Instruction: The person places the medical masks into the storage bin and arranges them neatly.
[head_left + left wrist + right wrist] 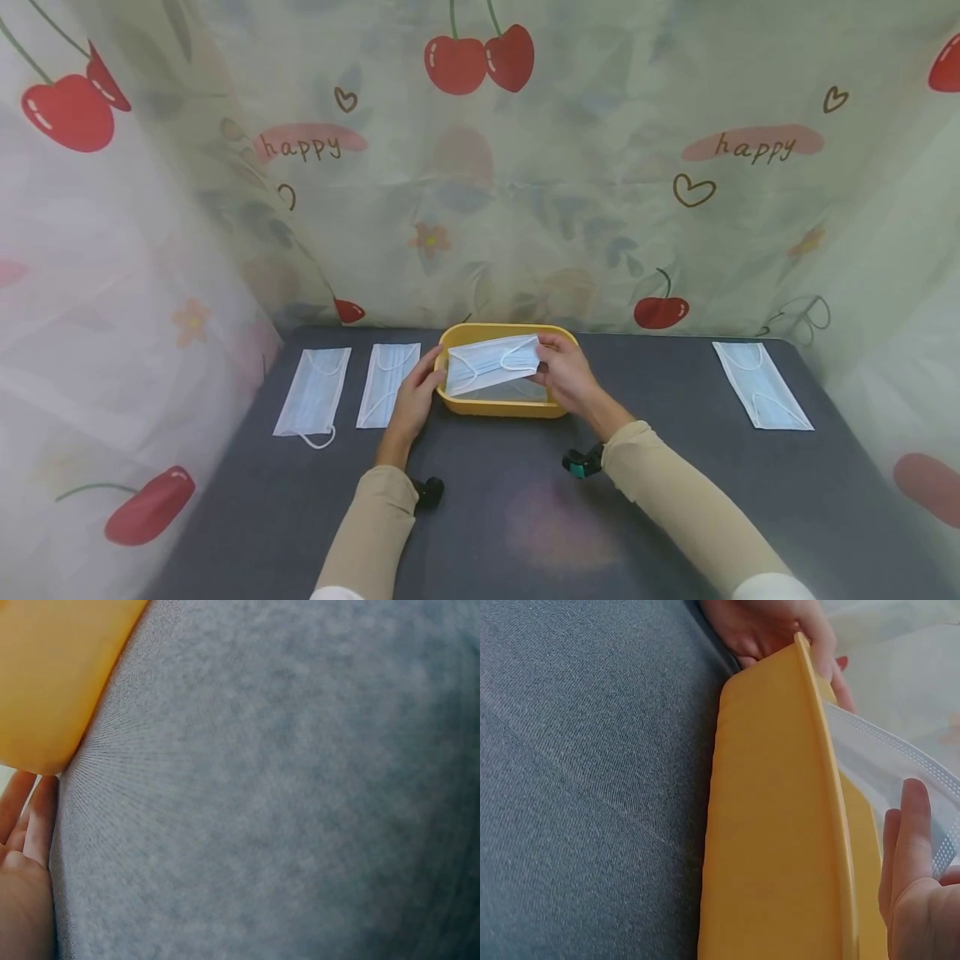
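Note:
Both hands hold a light blue face mask [492, 362] flat above a yellow tray [495, 407] at the table's far middle. My left hand [437, 371] pinches the mask's left end beside the tray's left rim. My right hand [543, 358] pinches its right end. In the right wrist view the mask [885, 765] stretches over the tray's rim [821, 750], with my right hand's fingers [907, 840] on it and my left hand [780, 626] at the far end. The left wrist view shows only the tray's outer wall [52, 675], my left hand's fingers [26, 825] and grey cloth.
Two more masks [313, 390] [387, 383] lie flat left of the tray, and one [761, 385] lies far right. The grey table [525, 517] is walled by cherry-print curtains [480, 167] at the back and both sides.

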Motion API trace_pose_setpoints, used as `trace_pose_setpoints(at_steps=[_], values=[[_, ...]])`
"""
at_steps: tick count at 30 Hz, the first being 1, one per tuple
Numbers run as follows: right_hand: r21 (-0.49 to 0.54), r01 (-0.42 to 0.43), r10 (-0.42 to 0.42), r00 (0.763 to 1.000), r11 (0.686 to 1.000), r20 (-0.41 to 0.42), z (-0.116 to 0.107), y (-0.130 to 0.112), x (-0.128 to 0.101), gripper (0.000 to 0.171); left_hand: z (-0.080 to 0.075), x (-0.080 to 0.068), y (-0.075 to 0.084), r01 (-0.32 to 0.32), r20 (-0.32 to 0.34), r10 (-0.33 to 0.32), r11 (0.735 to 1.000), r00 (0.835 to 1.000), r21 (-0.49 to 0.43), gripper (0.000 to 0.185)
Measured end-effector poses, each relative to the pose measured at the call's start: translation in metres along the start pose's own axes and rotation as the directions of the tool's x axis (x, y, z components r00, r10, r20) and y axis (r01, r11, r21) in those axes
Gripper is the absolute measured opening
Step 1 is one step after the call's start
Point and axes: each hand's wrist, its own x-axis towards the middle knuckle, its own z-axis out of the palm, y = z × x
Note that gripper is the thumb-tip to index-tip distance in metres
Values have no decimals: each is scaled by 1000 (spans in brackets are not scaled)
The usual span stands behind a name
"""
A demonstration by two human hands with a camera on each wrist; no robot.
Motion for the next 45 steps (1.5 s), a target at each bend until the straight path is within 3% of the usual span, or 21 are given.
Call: trace_pose_setpoints(at_steps=[4,13,20,25,29,32,45], values=[[8,-13,13,1000,1000,-1,2,1,2,43,0,0,1,-3,8,3,1000,1000,-11,45],[-82,-58,58,998,995,0,1,5,6,47,-1,0,1,-2,2,2,1000,1000,-24,45],[-262,-70,75,997,962,9,-2,6,6,49,0,-2,3,7,0,-7,1000,1000,-22,45],[-419,-39,68,996,907,54,-1,3,2,49,0,-1,3,5,2,-5,1000,1000,-26,44],[-601,15,49,995,799,90,-2,-1,-1,56,0,-1,2,10,4,-10,1000,1000,-28,44],[-683,52,30,994,729,108,-3,-4,-3,62,-1,-2,2,22,8,-22,999,1000,-30,45],[-759,135,-36,989,637,146,-6,-10,-12,71,-1,-2,2,32,17,-32,999,999,-40,46]])
